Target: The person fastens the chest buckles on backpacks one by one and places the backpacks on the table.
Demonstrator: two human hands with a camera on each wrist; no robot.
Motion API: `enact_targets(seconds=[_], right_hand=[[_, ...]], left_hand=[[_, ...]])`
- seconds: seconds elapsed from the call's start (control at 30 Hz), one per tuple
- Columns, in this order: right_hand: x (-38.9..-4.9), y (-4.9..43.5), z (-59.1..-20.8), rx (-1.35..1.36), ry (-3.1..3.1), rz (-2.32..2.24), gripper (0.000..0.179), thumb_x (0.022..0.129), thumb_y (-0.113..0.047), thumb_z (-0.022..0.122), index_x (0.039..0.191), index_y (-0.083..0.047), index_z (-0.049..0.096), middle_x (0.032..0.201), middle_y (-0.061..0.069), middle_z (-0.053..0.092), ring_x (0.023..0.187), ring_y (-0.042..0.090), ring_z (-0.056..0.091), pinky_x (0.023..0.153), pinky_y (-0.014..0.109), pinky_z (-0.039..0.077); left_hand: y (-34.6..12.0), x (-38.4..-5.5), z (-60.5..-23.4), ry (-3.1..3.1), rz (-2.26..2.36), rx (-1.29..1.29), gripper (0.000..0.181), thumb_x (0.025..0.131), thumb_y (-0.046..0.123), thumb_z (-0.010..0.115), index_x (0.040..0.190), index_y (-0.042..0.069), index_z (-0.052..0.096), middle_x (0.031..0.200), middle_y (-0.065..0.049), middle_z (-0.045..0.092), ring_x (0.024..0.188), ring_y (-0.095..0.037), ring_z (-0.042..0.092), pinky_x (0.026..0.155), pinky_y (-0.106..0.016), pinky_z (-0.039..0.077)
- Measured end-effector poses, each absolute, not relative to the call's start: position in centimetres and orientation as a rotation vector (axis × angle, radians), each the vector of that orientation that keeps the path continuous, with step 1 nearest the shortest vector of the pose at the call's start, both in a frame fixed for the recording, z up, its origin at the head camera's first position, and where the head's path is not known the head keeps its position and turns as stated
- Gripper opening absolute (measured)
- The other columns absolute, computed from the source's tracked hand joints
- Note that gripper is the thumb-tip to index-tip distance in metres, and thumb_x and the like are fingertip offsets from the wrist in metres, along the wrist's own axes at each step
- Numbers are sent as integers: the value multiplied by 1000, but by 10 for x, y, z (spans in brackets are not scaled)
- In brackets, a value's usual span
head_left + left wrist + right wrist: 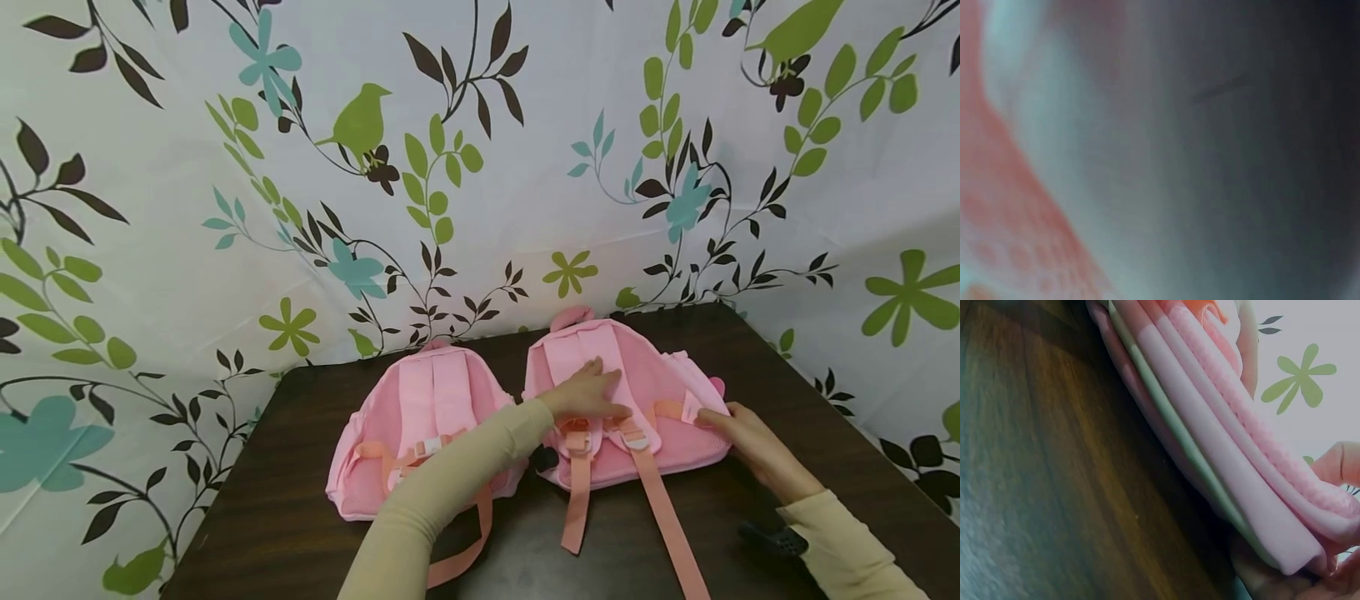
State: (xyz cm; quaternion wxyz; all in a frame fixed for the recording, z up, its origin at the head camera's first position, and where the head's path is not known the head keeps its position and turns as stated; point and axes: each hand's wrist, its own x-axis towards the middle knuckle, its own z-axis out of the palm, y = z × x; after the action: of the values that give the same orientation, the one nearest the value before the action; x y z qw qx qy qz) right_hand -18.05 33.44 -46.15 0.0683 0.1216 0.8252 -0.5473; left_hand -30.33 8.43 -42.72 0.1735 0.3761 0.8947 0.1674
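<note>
Two pink backpacks lie side by side on the table in the head view, their shoulder straps facing up. On the right-hand backpack [645, 362], my left hand [588, 392] rests across the padded straps with its fingers spread. My right hand [753, 442] grips the lower right corner of the same backpack, thumb on top. From the right wrist, that backpack's edge [1210, 437] shows its layered seams, with the fingers [1338, 462] holding the corner. Orange webbing straps [663, 521] trail from its buckles. The left wrist view is a close blur of pale and pink fabric.
Under my left forearm [442, 483] lies the other pink backpack [487, 392], its orange strap [468, 558] looping toward the front. The dark wooden table [262, 500] meets a white patterned curtain [510, 183] behind. A dark strap end [772, 537] shows by the right sleeve.
</note>
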Motion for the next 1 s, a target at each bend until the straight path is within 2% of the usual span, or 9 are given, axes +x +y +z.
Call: enact_targets(seconds=[0.1, 0.17, 0.23, 0.33, 0.4, 0.57, 0.83, 0.9, 1.0], right_hand=[[-180, 336, -463, 367, 2492, -1629, 77, 101, -36, 51, 137, 24, 20, 120, 31, 42, 101, 31, 51, 78, 28, 50], [-179, 337, -462, 367, 2488, -1615, 83, 101, -37, 52, 143, 23, 14, 131, 38, 36, 111, 40, 48, 92, 39, 52], [-179, 338, -460, 354, 2492, -1631, 88, 101, -35, 54, 149, 20, 5, 143, 43, 24, 124, 50, 39, 105, 55, 43], [-180, 338, -453, 322, 2540, -1658, 93, 100, -32, 57, 153, 15, -4, 154, 44, 7, 138, 59, 20, 110, 70, 23], [-180, 338, -446, 285, 2607, -1682, 91, 100, -29, 59, 154, 12, -1, 156, 43, 7, 141, 60, 15, 110, 72, 20], [-179, 333, -425, 224, 2789, -1677, 84, 101, -30, 59, 158, 7, 10, 158, 38, 11, 143, 58, 12, 106, 75, 22], [-180, 312, -395, 82, 2944, -1646, 78, 100, -31, 62, 160, -2, 20, 159, 36, 16, 141, 61, 17, 104, 76, 22], [-181, 306, -392, 28, 2963, -1637, 77, 100, -30, 63, 159, -2, 22, 159, 35, 18, 140, 62, 19, 104, 76, 23], [-181, 298, -391, -64, 2987, -1585, 77, 98, -30, 66, 158, -2, 27, 158, 33, 24, 139, 61, 24, 102, 76, 27]], left_hand=[[82, -304, -426, 2520, 459, 1111, 75, 97, 49, 62, 158, 15, 34, 165, -8, 24, 154, -18, 12, 121, -27, 14], [79, -304, -423, 2503, 478, 1121, 73, 98, 47, 61, 158, 14, 35, 163, -5, 30, 152, -16, 18, 120, -25, 17], [75, -305, -416, 2504, 494, 1143, 72, 99, 47, 60, 157, 13, 37, 159, -3, 38, 149, -14, 28, 118, -24, 22], [67, -307, -402, 2514, 571, 1136, 70, 99, 47, 60, 156, 14, 38, 155, -3, 45, 142, -13, 41, 115, -26, 31], [59, -309, -392, 2524, 631, 1137, 69, 99, 46, 59, 156, 13, 39, 154, -5, 47, 139, -15, 44, 113, -27, 34], [34, -311, -369, 2559, 799, 1124, 66, 101, 45, 57, 156, 13, 39, 155, -5, 45, 140, -17, 43, 113, -33, 36], [-3, -300, -348, 2592, 1040, 1088, 63, 101, 50, 55, 158, 30, 35, 153, -4, 48, 137, -24, 48, 108, -45, 42], [-8, -296, -349, 2580, 1087, 1108, 62, 102, 48, 55, 158, 35, 33, 153, -1, 47, 138, -22, 47, 108, -46, 42], [-13, -289, -356, 2587, 1128, 1110, 62, 101, 47, 57, 157, 28, 38, 153, 0, 47, 139, -19, 45, 109, -46, 42]])
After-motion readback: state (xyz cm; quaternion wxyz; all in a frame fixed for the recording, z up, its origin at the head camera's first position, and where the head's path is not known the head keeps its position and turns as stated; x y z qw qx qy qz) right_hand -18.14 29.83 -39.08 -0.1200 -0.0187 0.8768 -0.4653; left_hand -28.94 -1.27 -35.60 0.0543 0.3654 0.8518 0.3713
